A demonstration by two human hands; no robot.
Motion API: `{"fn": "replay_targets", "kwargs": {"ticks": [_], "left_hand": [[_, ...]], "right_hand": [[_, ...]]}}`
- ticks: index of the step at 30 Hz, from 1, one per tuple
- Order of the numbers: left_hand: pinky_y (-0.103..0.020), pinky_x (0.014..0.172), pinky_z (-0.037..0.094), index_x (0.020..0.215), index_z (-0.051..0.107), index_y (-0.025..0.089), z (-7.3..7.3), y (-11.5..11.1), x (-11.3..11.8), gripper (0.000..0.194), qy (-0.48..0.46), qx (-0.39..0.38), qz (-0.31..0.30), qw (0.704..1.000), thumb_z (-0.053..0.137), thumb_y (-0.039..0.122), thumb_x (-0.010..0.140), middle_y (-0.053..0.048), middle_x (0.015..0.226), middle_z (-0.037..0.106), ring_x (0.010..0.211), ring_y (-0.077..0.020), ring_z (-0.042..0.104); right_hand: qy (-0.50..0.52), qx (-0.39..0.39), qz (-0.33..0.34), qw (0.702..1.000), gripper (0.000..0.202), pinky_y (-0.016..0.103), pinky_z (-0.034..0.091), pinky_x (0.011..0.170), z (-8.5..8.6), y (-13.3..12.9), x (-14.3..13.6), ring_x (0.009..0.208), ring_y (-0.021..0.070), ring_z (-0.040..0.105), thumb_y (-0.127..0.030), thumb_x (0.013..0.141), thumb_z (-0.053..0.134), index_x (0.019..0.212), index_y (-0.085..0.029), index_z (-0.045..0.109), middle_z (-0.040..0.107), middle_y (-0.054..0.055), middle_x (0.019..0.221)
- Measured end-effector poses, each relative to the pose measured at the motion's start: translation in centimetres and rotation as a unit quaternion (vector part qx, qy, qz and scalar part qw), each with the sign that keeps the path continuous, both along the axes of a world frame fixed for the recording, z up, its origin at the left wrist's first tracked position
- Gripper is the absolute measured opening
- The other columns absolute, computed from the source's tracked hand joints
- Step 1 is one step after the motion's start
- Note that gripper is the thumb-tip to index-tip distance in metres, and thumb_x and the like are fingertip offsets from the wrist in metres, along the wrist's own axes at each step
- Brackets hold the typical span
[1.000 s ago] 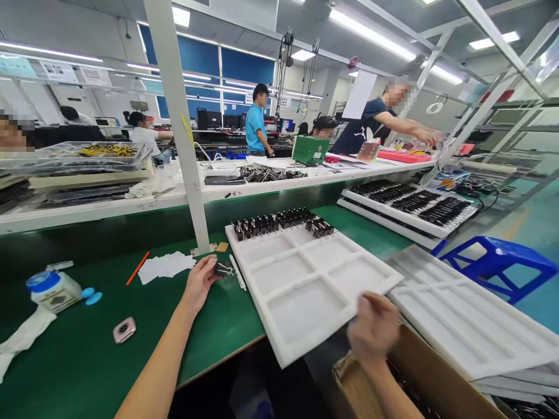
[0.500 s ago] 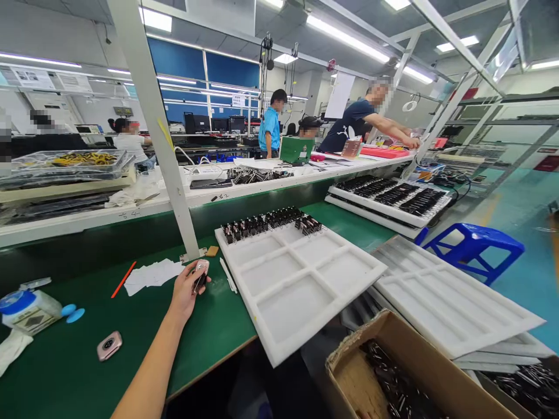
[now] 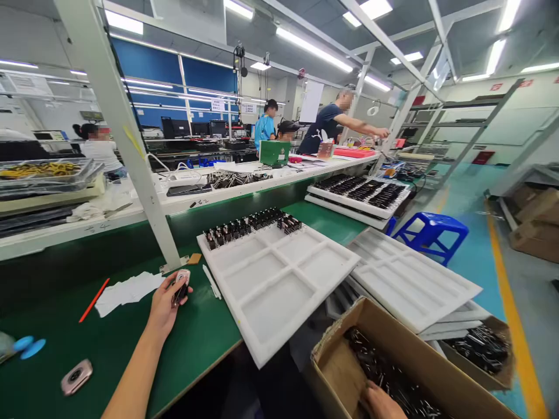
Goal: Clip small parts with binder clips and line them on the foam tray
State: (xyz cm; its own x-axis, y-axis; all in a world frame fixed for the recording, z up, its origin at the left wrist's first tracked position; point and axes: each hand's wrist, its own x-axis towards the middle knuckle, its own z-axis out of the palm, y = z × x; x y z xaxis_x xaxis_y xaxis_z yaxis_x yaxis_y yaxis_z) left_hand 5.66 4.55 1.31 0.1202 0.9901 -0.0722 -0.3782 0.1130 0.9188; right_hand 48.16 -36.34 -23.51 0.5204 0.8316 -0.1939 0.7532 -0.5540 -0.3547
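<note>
My left hand (image 3: 168,299) is closed around a small pink device (image 3: 184,276) with a dark lower part, which looks like a black binder clip. A similar pink device (image 3: 77,377) with a round dark centre lies on the green table, left of my forearm. My right hand (image 3: 382,401) reaches into a cardboard box (image 3: 338,331) at the bottom, next to a heap of black binder clips (image 3: 375,355). Its fingers are mostly hidden, so their grip does not show. Clipped pieces (image 3: 248,227) stand in rows along the far side of a white foam tray (image 3: 279,250).
White papers (image 3: 126,294), a red stick (image 3: 94,299) and a white pen (image 3: 212,282) lie on the green table. Stacked foam trays (image 3: 414,279) and a blue stool (image 3: 432,233) stand to the right. An upright post (image 3: 148,192) rises beyond my left hand. Co-workers stand further back.
My right hand has come plainly into view inside the cardboard box. The view has turned right, shifting the table leftward. My left hand keeps hold of the pink device.
</note>
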Motion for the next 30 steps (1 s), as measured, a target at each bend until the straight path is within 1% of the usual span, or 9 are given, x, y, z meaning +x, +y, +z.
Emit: {"fn": "replay_targets", "kwargs": {"ticks": [3, 6, 8, 11, 13, 15, 18, 24, 30], "left_hand": [[-0.019, 0.041, 0.043, 0.109, 0.07, 0.016, -0.1, 0.2, 0.0, 0.05, 0.001, -0.006, 0.006, 1.0, 0.092, 0.024, 0.065, -0.006, 0.091, 0.073, 0.064, -0.0185, 0.07], [-0.019, 0.041, 0.044, 0.107, 0.071, 0.017, 0.1, 0.3, 0.0, 0.046, 0.003, -0.005, 0.001, 1.0, 0.09, 0.024, 0.066, -0.006, 0.09, 0.073, 0.064, -0.0186, 0.07], [-0.019, 0.042, 0.045, 0.107, 0.071, 0.017, 0.2, 0.2, 0.0, 0.045, 0.006, -0.005, -0.003, 1.0, 0.09, 0.023, 0.067, -0.006, 0.091, 0.073, 0.065, -0.0187, 0.071], [-0.02, 0.043, 0.046, 0.108, 0.071, 0.017, 0.4, 0.1, 0.1, 0.044, 0.009, -0.012, 0.0, 1.0, 0.089, 0.021, 0.067, -0.006, 0.091, 0.073, 0.065, -0.0186, 0.071], [-0.02, 0.042, 0.046, 0.107, 0.071, 0.017, 0.5, 0.1, 0.1, 0.043, 0.009, -0.017, 0.006, 1.0, 0.087, 0.02, 0.067, -0.006, 0.091, 0.074, 0.065, -0.0184, 0.07], [-0.019, 0.042, 0.046, 0.106, 0.071, 0.017, 0.6, 0.0, 0.2, 0.041, 0.007, -0.021, 0.008, 1.0, 0.087, 0.019, 0.067, -0.006, 0.09, 0.074, 0.064, -0.0184, 0.071], [-0.019, 0.043, 0.046, 0.105, 0.071, 0.017, 0.6, 0.0, 0.2, 0.041, 0.005, -0.023, 0.008, 1.0, 0.087, 0.019, 0.067, -0.005, 0.09, 0.073, 0.064, -0.018, 0.071], [-0.02, 0.045, 0.049, 0.108, 0.071, 0.018, 0.3, 0.1, -0.1, 0.043, 0.01, -0.024, 0.007, 1.0, 0.087, 0.018, 0.069, -0.006, 0.093, 0.074, 0.066, -0.0178, 0.071], [-0.021, 0.046, 0.05, 0.109, 0.071, 0.018, 0.1, 0.2, -0.2, 0.044, 0.011, -0.019, 0.0, 1.0, 0.089, 0.022, 0.069, -0.006, 0.094, 0.074, 0.067, -0.0191, 0.072]], "right_hand": [[-0.03, -0.047, -0.006, 0.998, 0.008, 0.041, 0.055, 0.087, 0.1, 0.0, 0.8, 0.096, 0.0364, 0.074, -0.021, 0.075, 0.06, 0.073, -0.022, 0.067, 0.074, 0.016, 0.091], [-0.034, -0.066, -0.006, 0.997, 0.035, 0.041, 0.053, 0.09, 0.2, -0.2, 1.9, 0.1, 0.0364, 0.073, -0.014, 0.07, 0.058, 0.099, -0.022, 0.075, 0.076, 0.016, 0.097], [-0.027, -0.063, 0.004, 0.998, 0.055, 0.04, 0.052, 0.092, 0.4, -0.5, 2.4, 0.102, 0.0352, 0.072, -0.013, 0.07, 0.055, 0.123, -0.02, 0.071, 0.076, 0.017, 0.102], [-0.01, -0.055, -0.005, 0.998, 0.061, 0.041, 0.051, 0.09, 1.1, -1.0, 2.5, 0.101, 0.0345, 0.072, -0.017, 0.078, 0.048, 0.138, -0.013, 0.062, 0.076, 0.019, 0.102], [0.021, -0.036, -0.004, 0.999, 0.052, 0.04, 0.05, 0.087, 1.5, -1.3, 2.2, 0.096, 0.0328, 0.071, -0.018, 0.08, 0.045, 0.127, -0.016, 0.067, 0.076, 0.016, 0.099], [0.066, -0.033, 0.014, 0.997, 0.036, 0.038, 0.05, 0.083, 1.6, -1.4, 1.7, 0.09, 0.03, 0.071, -0.017, 0.077, 0.045, 0.101, -0.021, 0.071, 0.076, 0.011, 0.092], [0.094, -0.061, 0.002, 0.994, 0.017, 0.037, 0.051, 0.083, 0.9, -1.3, 0.8, 0.09, 0.0289, 0.071, -0.018, 0.073, 0.047, 0.073, -0.023, 0.063, 0.075, 0.008, 0.087], [0.031, -0.122, -0.063, 0.99, 0.029, 0.045, 0.053, 0.092, -0.4, 0.2, -0.3, 0.104, 0.0368, 0.073, -0.039, 0.09, 0.047, 0.079, -0.021, 0.066, 0.076, 0.017, 0.1], [-0.013, -0.096, -0.083, 0.992, 0.015, 0.046, 0.055, 0.087, 0.0, 1.3, -0.7, 0.098, 0.0394, 0.075, -0.032, 0.077, 0.06, 0.075, -0.02, 0.068, 0.076, 0.017, 0.092]]}}
